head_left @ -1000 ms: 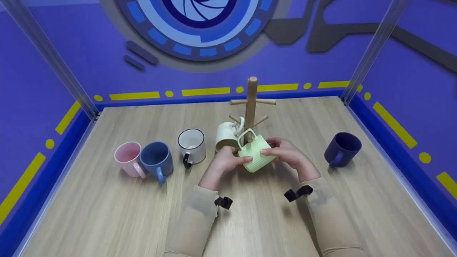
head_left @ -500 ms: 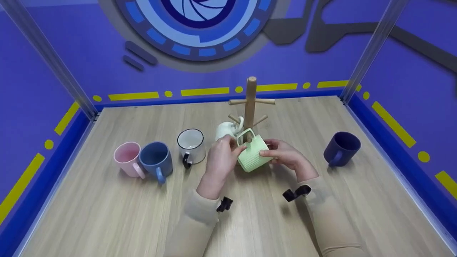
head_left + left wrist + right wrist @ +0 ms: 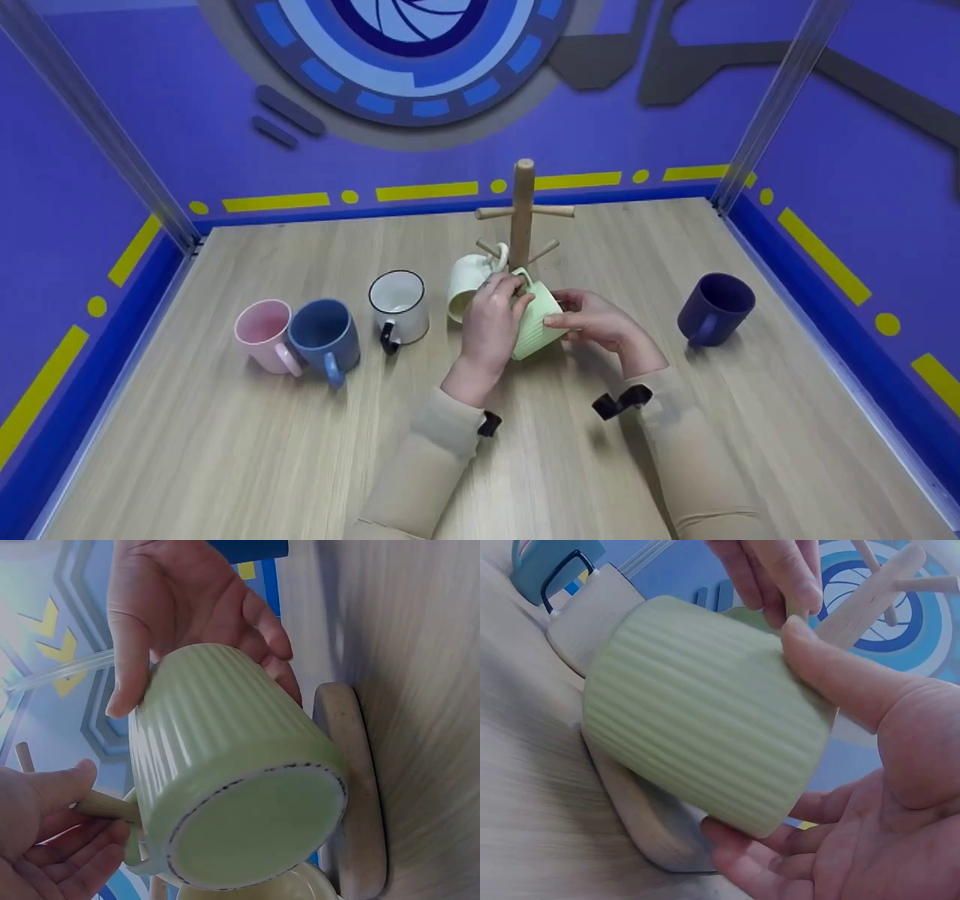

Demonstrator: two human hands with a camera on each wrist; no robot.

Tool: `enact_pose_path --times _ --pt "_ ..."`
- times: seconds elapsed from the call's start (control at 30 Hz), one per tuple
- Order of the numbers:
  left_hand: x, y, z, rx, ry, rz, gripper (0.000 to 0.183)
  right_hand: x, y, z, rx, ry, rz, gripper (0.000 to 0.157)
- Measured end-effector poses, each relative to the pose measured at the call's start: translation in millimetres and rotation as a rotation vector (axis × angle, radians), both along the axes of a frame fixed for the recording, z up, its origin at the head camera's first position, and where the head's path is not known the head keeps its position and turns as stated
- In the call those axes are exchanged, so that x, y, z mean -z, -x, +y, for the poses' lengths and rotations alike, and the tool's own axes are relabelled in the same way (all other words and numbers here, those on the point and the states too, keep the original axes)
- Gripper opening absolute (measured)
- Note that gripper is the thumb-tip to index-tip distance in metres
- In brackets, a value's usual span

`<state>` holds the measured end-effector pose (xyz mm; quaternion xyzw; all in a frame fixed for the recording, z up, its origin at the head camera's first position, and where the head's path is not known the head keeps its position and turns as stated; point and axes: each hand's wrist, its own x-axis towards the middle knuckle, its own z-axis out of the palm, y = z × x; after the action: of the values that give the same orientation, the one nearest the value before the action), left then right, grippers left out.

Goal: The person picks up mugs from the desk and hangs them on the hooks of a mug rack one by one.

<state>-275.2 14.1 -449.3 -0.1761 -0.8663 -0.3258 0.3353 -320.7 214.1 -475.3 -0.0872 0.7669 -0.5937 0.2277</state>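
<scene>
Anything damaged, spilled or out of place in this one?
One oddity, in the left wrist view: the green mug has dark, broken marks along its base edge; whether chips, stains or pattern, I cannot tell. The right hand holds it tilted. No spill shows.

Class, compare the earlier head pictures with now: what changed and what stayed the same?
The left hand let go of the light green mug and moved forward to pinch a wooden peg of the mug tree. The right hand still grips that mug; the pink mug, blue mug, white mug and dark purple mug stand where they did.
</scene>
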Motion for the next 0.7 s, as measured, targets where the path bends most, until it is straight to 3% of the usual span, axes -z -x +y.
enact_pose_path --times 0.13,0.23,0.37,0.5,0.7 --pt "-1.4 0.3 2 -0.011 0.008 -0.017 0.02 -10.4 2.2 1 0.074 -0.028 0.06 0.078" --pt "-2.5 -0.1 2 -0.018 0.015 -0.038 0.021 -20.5 8.2 -1 0.199 0.005 0.129 0.07" --pt "-2.9 -0.7 3 -0.029 0.025 -0.032 0.02 -33.4 24.0 -7 0.338 0.055 0.293 0.055" --pt "-3.6 -0.6 4 -0.027 0.031 -0.025 0.019 -41.9 38.7 -12 0.338 -0.02 0.437 0.04" --pt "-5.6 0.3 4 -0.02 0.024 -0.05 0.019 -41.9 48.8 -15 0.307 -0.171 0.511 0.027"
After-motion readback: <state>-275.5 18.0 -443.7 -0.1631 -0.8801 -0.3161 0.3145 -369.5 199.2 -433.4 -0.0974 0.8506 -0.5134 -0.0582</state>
